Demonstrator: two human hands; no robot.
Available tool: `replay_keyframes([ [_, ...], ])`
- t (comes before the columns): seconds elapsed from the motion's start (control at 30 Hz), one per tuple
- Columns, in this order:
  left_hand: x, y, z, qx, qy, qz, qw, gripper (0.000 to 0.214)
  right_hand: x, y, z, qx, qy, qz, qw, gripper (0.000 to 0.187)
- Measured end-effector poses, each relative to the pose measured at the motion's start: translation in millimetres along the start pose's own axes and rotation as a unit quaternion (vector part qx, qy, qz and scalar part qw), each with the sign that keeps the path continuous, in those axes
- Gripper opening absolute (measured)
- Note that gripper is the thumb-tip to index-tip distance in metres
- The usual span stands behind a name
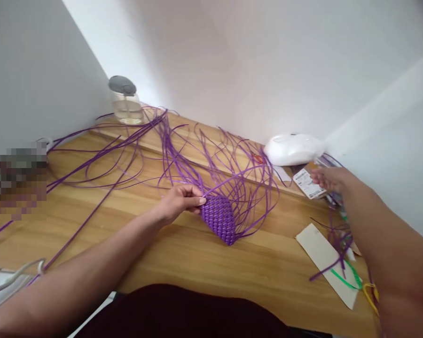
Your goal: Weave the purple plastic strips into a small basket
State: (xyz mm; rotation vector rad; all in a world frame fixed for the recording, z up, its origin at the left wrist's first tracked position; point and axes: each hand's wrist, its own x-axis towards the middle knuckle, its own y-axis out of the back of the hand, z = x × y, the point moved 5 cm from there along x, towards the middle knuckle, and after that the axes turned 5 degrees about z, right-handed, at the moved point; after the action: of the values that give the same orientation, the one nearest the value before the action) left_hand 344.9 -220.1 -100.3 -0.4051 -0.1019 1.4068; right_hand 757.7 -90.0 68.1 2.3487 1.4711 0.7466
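Note:
A small woven piece (pixel 219 217) of shiny purple plastic strips rests on the wooden table, its weave narrowing to a point near my body. My left hand (pixel 181 202) is closed on its upper left corner, thumb and forefinger pinching the edge where strips leave the weave. Long loose purple strips (pixel 176 155) fan out from it across the table and towards the wall. Over at the right, my right hand (pixel 328 179) is beside a packet with a white label (pixel 308 184). Its fingers look bent but are blurred, and whether they touch the packet is unclear.
A jar with a grey lid (pixel 126 101) stands at the back left. Near the back wall lie a white rounded object (pixel 293 149) and something red (pixel 257 158). A pale card strip (pixel 327 265), purple scraps (pixel 338 244) and a green strip (pixel 352 274) lie at right.

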Motion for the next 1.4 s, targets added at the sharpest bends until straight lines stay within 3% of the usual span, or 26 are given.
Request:
replay_keyframes([
  [0.1,2.0,0.5,-1.1,-0.014,0.006,0.0,1.0,0.036,-21.8,-19.4,36.7,-0.022,-0.112,-0.048,0.992,0.022],
  [0.17,1.7,0.2,-1.9,-0.018,0.01,-0.003,1.0,0.036,-39.7,-28.5,41.2,0.013,-0.129,-0.057,0.99,0.017],
  [0.23,1.0,-0.2,-2.7,-0.02,0.013,-0.003,1.0,0.037,-65.2,-43.1,31.1,0.079,-0.119,-0.089,0.986,0.024],
  [0.27,0.7,-0.3,-3.0,-0.019,0.012,-0.002,1.0,0.038,-81.3,-53.5,21.3,0.108,-0.103,-0.119,0.982,0.031],
  [0.33,0.4,-0.3,-3.3,-0.018,0.009,-0.001,1.0,0.038,-121.9,-86.6,-3.1,0.099,-0.064,-0.267,0.956,0.038],
  [0.4,0.2,-0.5,-3.3,-0.014,0.002,0.0,1.0,0.037,-163.9,-120.7,-31.5,0.054,0.037,-0.39,0.919,0.035],
  [0.47,-0.6,-1.8,-2.5,-0.009,-0.004,-0.005,1.0,0.037,-192.0,-146.1,-54.4,0.024,0.132,-0.39,0.911,0.027],
  [0.57,-3.3,-5.6,1.3,-0.008,-0.02,-0.012,1.0,0.036,-212.2,-171.1,-70.7,0.042,0.16,-0.34,0.926,0.021],
  [0.73,-8.4,-11.7,8.5,-0.018,-0.044,-0.006,0.999,0.038,-221.6,-189.4,-75.8,0.086,0.151,-0.349,0.921,0.02],
  [0.93,-9.2,-13.4,8.8,-0.039,-0.057,-0.008,0.998,0.039,-213.9,-190.5,-72.1,0.083,0.138,-0.391,0.906,0.032],
  [1.2,-12.6,-19.5,8.7,-0.043,-0.063,-0.066,0.995,0.035,-201.4,-199.5,-47.3,0.124,0.011,-0.543,0.83,0.049],
  [1.4,-11.9,-21.2,2.0,-0.051,-0.067,-0.077,0.993,0.036,-196.9,-234.4,-91.1,0.217,-0.087,-0.608,0.759,0.063],
])
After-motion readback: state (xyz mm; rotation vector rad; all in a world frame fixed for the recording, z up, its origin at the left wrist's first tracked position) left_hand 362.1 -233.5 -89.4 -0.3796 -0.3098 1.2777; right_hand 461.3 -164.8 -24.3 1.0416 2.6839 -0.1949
